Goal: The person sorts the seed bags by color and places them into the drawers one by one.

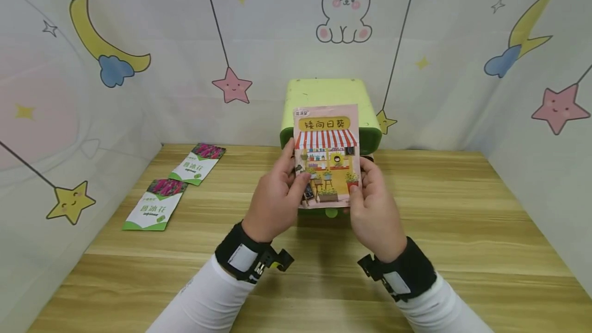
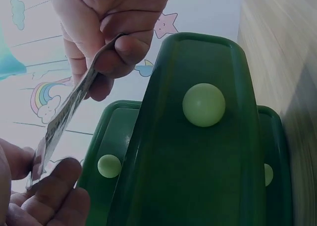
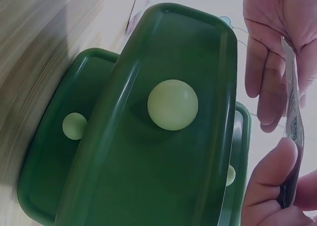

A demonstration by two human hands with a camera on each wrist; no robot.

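Both hands hold a pink seed packet (image 1: 327,140) upright before the cabinet; a striped awning and potted flowers are printed on its front. My left hand (image 1: 273,199) pinches its left edge, thumb in front and fingers behind. On the opposite edge, my right hand (image 1: 376,215) grips near the lower corner. Behind the packet stands a small light-green cabinet (image 1: 330,94). In the left wrist view, its dark green middle drawer (image 2: 193,176) juts out past an upper drawer (image 2: 101,196) and a lower drawer (image 2: 277,201). The drawer's contents are hidden.
Two white-and-green packets with magenta flowers lie at the left of the wooden table (image 1: 444,209): a rear packet (image 1: 196,163) and a front packet (image 1: 154,204), slightly overlapping. A printed cloth (image 1: 277,19) hangs behind the table and along both sides.
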